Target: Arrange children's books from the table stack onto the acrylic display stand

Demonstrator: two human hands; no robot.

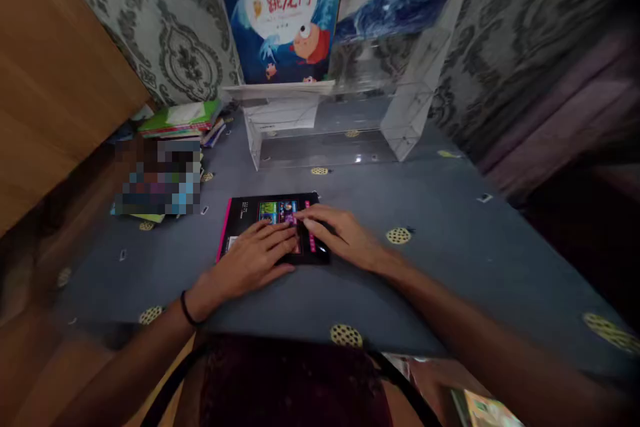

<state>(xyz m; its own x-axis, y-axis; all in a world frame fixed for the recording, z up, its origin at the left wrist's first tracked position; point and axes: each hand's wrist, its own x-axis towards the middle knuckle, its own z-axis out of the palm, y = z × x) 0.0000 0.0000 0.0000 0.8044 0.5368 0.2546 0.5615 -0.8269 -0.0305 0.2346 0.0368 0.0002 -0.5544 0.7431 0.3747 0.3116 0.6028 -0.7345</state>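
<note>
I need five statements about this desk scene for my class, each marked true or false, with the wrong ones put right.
1. The left hand lies flat on the black book. True.
2. The right hand is on the clear stand. False: its fingertips are at the black book, and the stand is farther back.
3. A dark band circles the left wrist. True.
4. The table cover is plain white. False: it is grey with yellow pineapple prints.
5. The stack with a green book on top is left of the stand. True.
</note>
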